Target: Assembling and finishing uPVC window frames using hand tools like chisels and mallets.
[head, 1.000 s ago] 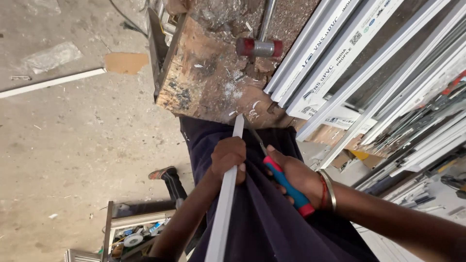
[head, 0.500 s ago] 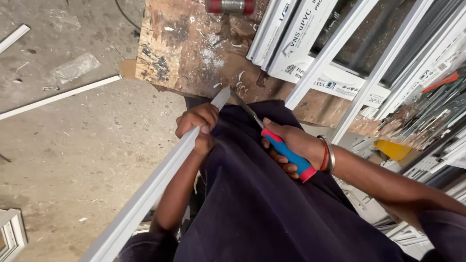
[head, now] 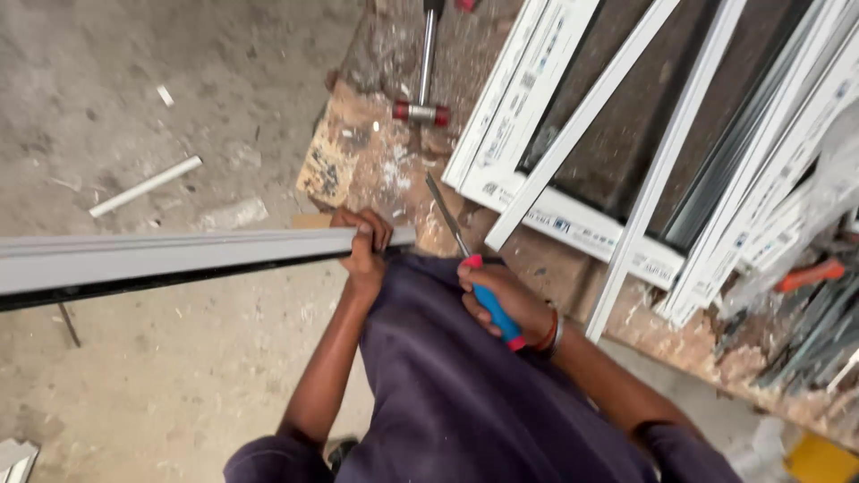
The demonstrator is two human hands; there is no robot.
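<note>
Swung down from its earlier slant, the long grey strip now lies level, running from the left edge of the view to the near edge of the workbench. Its right end rests there, just under the left hand, whose fingers are wrapped tight around it. The right hand is clenched on the blue-and-red handle of a screwdriver, the blade angled up across the bench edge, close to the strip's end. The two hands sit near each other but apart. Stacked white window frames crowd the right side of the bench, their corner just beside the blade. A hammer with red bands lies at the far edge. A short white offcut lies on the dusty floor to the left.
</note>
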